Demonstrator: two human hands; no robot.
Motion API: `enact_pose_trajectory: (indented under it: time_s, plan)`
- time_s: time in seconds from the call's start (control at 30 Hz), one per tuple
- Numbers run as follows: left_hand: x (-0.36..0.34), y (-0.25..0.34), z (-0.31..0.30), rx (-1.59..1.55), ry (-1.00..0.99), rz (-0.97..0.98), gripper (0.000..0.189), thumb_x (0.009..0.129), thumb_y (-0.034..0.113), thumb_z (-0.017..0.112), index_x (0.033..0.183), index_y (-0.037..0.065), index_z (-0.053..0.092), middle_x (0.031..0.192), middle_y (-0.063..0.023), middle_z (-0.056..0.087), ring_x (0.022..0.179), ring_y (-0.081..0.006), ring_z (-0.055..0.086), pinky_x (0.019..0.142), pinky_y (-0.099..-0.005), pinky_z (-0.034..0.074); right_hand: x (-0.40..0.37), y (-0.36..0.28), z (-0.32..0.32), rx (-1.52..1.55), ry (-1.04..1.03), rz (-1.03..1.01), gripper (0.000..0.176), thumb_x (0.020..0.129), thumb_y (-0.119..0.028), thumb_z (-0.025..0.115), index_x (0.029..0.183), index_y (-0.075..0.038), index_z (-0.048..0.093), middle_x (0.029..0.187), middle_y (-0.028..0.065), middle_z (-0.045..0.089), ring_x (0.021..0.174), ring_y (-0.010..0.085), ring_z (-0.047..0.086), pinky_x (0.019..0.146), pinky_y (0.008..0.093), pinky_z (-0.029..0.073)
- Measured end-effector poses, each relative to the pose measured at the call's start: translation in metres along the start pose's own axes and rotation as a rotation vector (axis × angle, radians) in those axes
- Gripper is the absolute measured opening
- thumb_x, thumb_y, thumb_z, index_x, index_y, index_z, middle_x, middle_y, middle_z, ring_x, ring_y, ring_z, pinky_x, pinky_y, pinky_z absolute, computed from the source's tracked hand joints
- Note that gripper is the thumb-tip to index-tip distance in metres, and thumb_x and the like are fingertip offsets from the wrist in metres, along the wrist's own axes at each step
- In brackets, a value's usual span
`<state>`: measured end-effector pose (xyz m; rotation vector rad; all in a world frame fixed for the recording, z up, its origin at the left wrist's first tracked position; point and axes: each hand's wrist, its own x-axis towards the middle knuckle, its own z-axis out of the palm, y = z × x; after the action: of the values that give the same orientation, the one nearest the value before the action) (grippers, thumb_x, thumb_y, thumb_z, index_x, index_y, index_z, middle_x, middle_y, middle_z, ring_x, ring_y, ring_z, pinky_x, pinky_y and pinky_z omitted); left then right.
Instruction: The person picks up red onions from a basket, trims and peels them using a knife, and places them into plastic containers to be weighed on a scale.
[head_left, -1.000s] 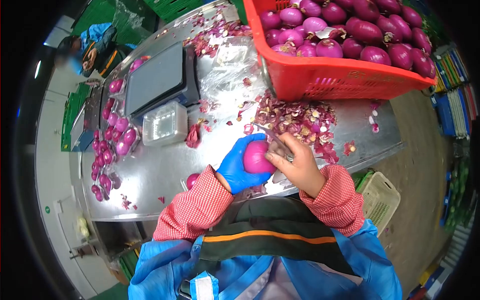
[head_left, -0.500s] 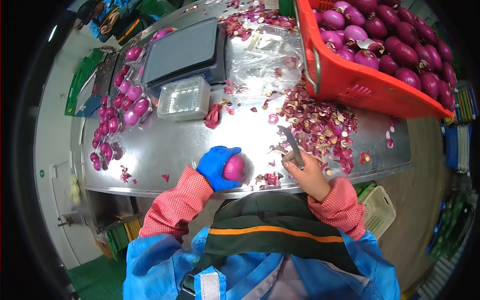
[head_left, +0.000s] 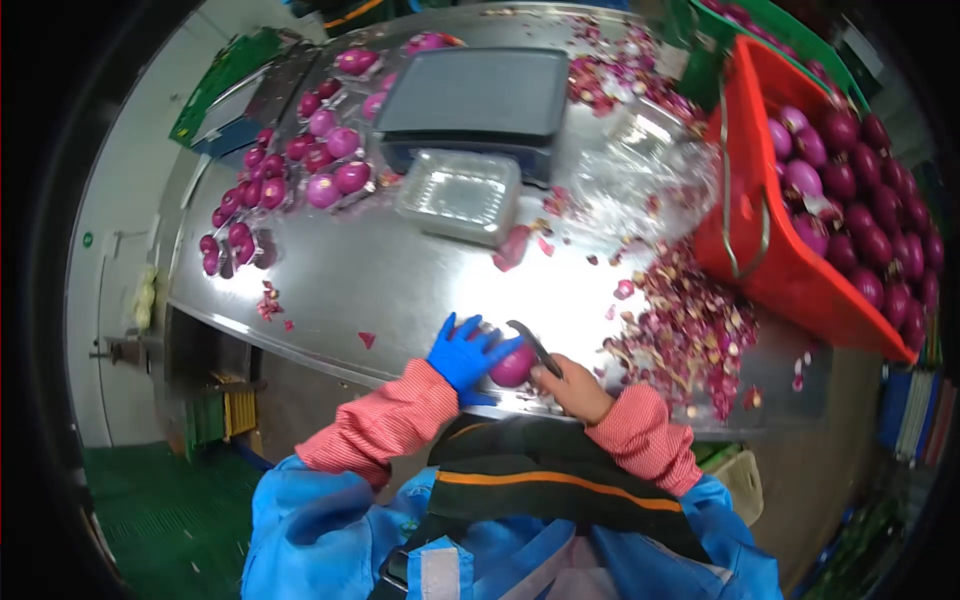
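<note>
On the steel table's front edge lies a peeled purple onion (head_left: pixel 512 366). My left hand (head_left: pixel 468 358), in a blue glove, rests against the onion's left side with its fingers spread. My bare right hand (head_left: pixel 574 388) is closed round the handle of a dark curved knife (head_left: pixel 536 346). The knife's blade reaches up over the onion's right side. Dry onion skins (head_left: pixel 685 325) are heaped to the right of my right hand. A clear plastic tray (head_left: pixel 461 195) stands beyond my hands, in front of a grey scale (head_left: pixel 474 95).
At the right stands a red crate (head_left: pixel 765 275) full of onions, with a green crate (head_left: pixel 705 40) behind it. Packed onion trays (head_left: pixel 325 160) line the table's left side. Plastic film (head_left: pixel 625 190) lies beside the scale. A person's dark clothing shows at the top left.
The view has turned, shifting the table's contents. My left hand has opened its fingers from round the onion. My right hand has brought the knife to the onion's right side.
</note>
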<state>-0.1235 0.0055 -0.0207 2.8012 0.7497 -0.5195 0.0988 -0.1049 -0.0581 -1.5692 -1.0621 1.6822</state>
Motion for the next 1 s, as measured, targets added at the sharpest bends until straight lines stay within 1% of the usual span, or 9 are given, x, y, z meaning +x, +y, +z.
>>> enact_pose_trajectory:
  time_s: [0.07, 0.17, 0.27, 0.37, 0.5, 0.63, 0.73, 0.77, 1.0]
  plan:
    - [-0.004, -0.013, 0.005, 0.037, -0.027, -0.083, 0.107, 0.066, 0.063, 0.074, 0.155, 0.03, 0.024, 0.138, -0.0122, 0.053, 0.138, -0.0391, 0.038, 0.113, -0.0668, 0.016, 0.007, -0.016, 0.01, -0.027, -0.002, -0.033, 0.038, 0.097, -0.034, 0.06, 0.11, 0.002, 0.062, 0.082, 0.0125, 0.067, 0.075, 0.0189, 0.068, 0.07, 0.0329, 0.052]
    - [-0.02, -0.056, 0.011, 0.037, 0.005, -0.235, 0.104, 0.069, 0.061, 0.072, 0.155, 0.03, 0.024, 0.127, -0.0112, 0.06, 0.135, -0.0384, 0.041, 0.113, -0.0678, 0.016, 0.014, -0.063, 0.011, -0.13, -0.062, 0.141, 0.037, 0.095, -0.032, 0.062, 0.113, 0.0, 0.062, 0.085, 0.0143, 0.067, 0.08, 0.0231, 0.07, 0.07, 0.0352, 0.052]
    - [-0.045, -0.116, 0.001, -0.053, 0.041, -0.466, 0.108, 0.067, 0.06, 0.073, 0.156, 0.027, 0.021, 0.122, -0.0165, 0.06, 0.13, -0.0398, 0.046, 0.112, -0.0645, 0.02, 0.04, -0.064, 0.018, -0.534, 0.266, -0.419, 0.034, 0.092, -0.027, 0.064, 0.116, -0.003, 0.063, 0.086, 0.0145, 0.067, 0.077, 0.0256, 0.069, 0.071, 0.0359, 0.053]
    - [-0.063, -0.2, -0.003, -0.228, 0.034, -0.757, 0.117, 0.063, 0.052, 0.081, 0.157, 0.026, 0.017, 0.127, -0.0177, 0.059, 0.129, -0.0391, 0.047, 0.111, -0.0634, 0.026, 0.059, -0.119, 0.021, -0.73, 0.454, -0.591, 0.026, 0.085, -0.023, 0.07, 0.105, -0.007, 0.067, 0.097, 0.01, 0.064, 0.082, 0.0257, 0.066, 0.069, 0.0353, 0.053]
    - [-0.086, -0.302, 0.036, -0.001, 0.272, -1.016, 0.115, 0.066, 0.049, 0.083, 0.157, 0.021, 0.018, 0.134, -0.0193, 0.054, 0.125, -0.0386, 0.051, 0.108, -0.0583, 0.032, 0.109, -0.169, 0.017, -1.132, 0.602, -0.745, 0.018, 0.08, -0.02, 0.072, 0.094, -0.008, 0.069, 0.1, 0.006, 0.059, 0.091, 0.0238, 0.061, 0.068, 0.0337, 0.054]
    - [-0.071, -0.322, 0.017, 0.01, 0.619, -0.938, 0.112, 0.068, 0.039, 0.085, 0.156, 0.017, 0.02, 0.138, -0.0204, 0.052, 0.124, -0.0405, 0.051, 0.108, -0.0538, 0.034, 0.159, -0.168, 0.015, -1.319, 0.49, -0.607, 0.022, 0.078, -0.017, 0.073, 0.094, -0.005, 0.067, 0.093, 0.0063, 0.057, 0.094, 0.0241, 0.058, 0.072, 0.0324, 0.056]
    - [-0.054, -0.296, -0.015, -0.286, 0.662, -0.893, 0.111, 0.066, 0.026, 0.087, 0.156, 0.013, 0.023, 0.143, -0.0189, 0.048, 0.128, -0.0369, 0.049, 0.107, -0.0419, 0.041, 0.172, -0.166, 0.01, -1.343, 0.489, -0.638, 0.02, 0.076, -0.017, 0.075, 0.089, -0.004, 0.067, 0.094, 0.0061, 0.058, 0.094, 0.0239, 0.059, 0.074, 0.0317, 0.056]
    - [-0.049, -0.292, -0.012, -0.246, 0.786, -0.781, 0.107, 0.066, 0.018, 0.087, 0.154, 0.01, 0.027, 0.143, -0.0189, 0.048, 0.127, -0.037, 0.05, 0.106, -0.0424, 0.041, 0.172, -0.164, 0.009, -1.318, 0.494, -0.656, 0.018, 0.076, -0.016, 0.075, 0.087, -0.004, 0.067, 0.094, 0.0063, 0.058, 0.094, 0.0239, 0.059, 0.075, 0.0317, 0.056]
    - [-0.025, -0.274, -0.04, -0.277, 0.903, -0.525, 0.102, 0.071, 0.021, 0.084, 0.154, 0.01, 0.026, 0.142, -0.0219, 0.048, 0.129, -0.0394, 0.048, 0.109, -0.0455, 0.038, 0.151, -0.179, 0.003, -1.164, 0.548, -0.744, 0.015, 0.071, -0.009, 0.071, 0.085, -0.005, 0.067, 0.092, 0.0068, 0.059, 0.089, 0.0221, 0.058, 0.072, 0.0302, 0.054]
